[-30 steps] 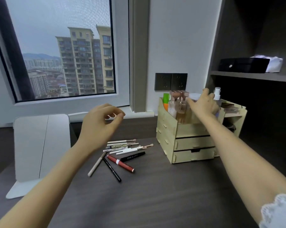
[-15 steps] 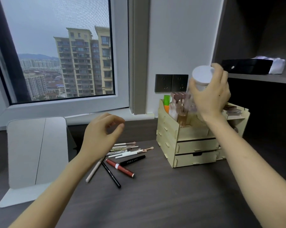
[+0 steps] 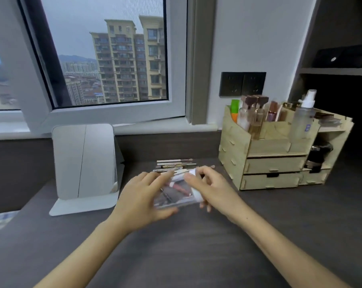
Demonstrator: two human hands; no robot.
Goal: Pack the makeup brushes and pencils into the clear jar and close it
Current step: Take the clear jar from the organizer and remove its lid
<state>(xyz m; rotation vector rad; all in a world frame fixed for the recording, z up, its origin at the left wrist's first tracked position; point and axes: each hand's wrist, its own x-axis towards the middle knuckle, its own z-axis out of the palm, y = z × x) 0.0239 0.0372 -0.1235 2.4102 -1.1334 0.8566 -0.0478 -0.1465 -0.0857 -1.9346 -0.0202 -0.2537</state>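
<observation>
A dark wood-grain desk (image 3: 196,256) fills the lower view, below a window (image 3: 105,55) that looks onto tower blocks. A pale wooden organiser (image 3: 279,159) with drawers stands at the right, holding bottles (image 3: 248,115) and a spray bottle (image 3: 304,119) in its top compartments. At the left a white folding mirror (image 3: 84,163) stands upright on its base.

Both hands meet above the middle of the desk. The left hand (image 3: 140,200) wraps the body of the clear jar (image 3: 176,192), fingers over the top and thumb underneath. The jar lies tilted on its side between the hands, blurred by motion; a red pencil and dark sticks show through its wall, though whether they are inside or behind it cannot be told. The right hand (image 3: 215,190) closes its fingertips on the white lid (image 3: 196,190) at the jar's right end.

Just behind the hands, a row of brushes and pencils (image 3: 176,165) lies on the desk.
</observation>
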